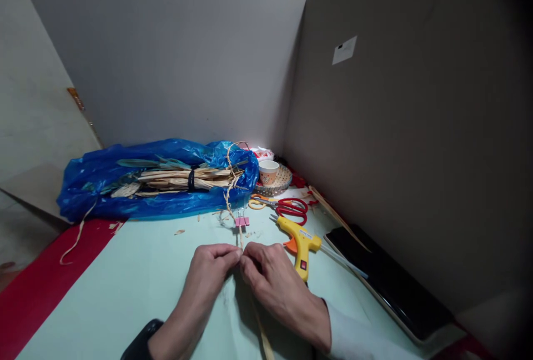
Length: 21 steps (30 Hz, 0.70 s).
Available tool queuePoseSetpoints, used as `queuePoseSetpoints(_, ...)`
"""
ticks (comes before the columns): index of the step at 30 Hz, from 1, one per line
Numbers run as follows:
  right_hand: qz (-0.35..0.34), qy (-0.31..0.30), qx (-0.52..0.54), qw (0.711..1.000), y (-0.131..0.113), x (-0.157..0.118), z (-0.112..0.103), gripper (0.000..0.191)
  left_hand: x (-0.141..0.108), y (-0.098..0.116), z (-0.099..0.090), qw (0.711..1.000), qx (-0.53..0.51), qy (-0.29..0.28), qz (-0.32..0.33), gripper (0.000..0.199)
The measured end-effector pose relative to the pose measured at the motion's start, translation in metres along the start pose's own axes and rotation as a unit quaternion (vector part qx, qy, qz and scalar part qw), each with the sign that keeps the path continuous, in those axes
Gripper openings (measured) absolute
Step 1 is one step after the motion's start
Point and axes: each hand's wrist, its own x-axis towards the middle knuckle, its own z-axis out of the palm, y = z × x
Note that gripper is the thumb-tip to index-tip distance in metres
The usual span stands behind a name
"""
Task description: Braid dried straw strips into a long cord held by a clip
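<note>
A thin braided cord of dried straw-like fibre (240, 236) runs from a pink binder clip (242, 221) down to my two hands. My left hand (214, 265) pinches the cord between thumb and fingers. Close against it, my right hand (268, 271) also pinches the cord, its fingers curled. Beyond the clip the finished-looking braid loops up over the blue bag. A loose pale strip (263, 333) hangs below my right hand toward the table's near edge. The exact crossing of strands is hidden by my fingertips.
A blue plastic bag (95, 182) holds a tied bundle of dried leaves (175, 178). Right of it are a paper cup (268, 172) on a woven basket (284, 179), red-handled scissors (293, 210), a yellow glue gun (303, 243) and a black tray-like object (391, 282). Grey panels (200, 65) enclose the back and right.
</note>
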Motion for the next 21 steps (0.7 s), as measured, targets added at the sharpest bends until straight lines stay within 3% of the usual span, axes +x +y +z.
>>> queuePoseSetpoints(8,-0.015,0.005,0.014,1.000,-0.005,0.002,0.002,0.029,-0.003,0.004,-0.001,0.998,-0.039,-0.028,-0.033,0.020)
queuePoseSetpoints(14,-0.081,-0.019,-0.154,0.985,0.000,-0.004,0.015,0.013,-0.005,0.007,-0.006,0.997,-0.034,-0.049,-0.038,0.013)
queuePoseSetpoints(18,-0.128,-0.038,-0.274,0.952,0.000,-0.011,0.022,0.019,-0.005,0.005,-0.008,0.995,-0.057,-0.062,-0.047,0.025)
queuePoseSetpoints(21,-0.164,-0.047,-0.287,0.943,0.000,-0.012,0.020,0.025,-0.005,0.004,-0.007,0.995,-0.070,-0.041,-0.057,0.029)
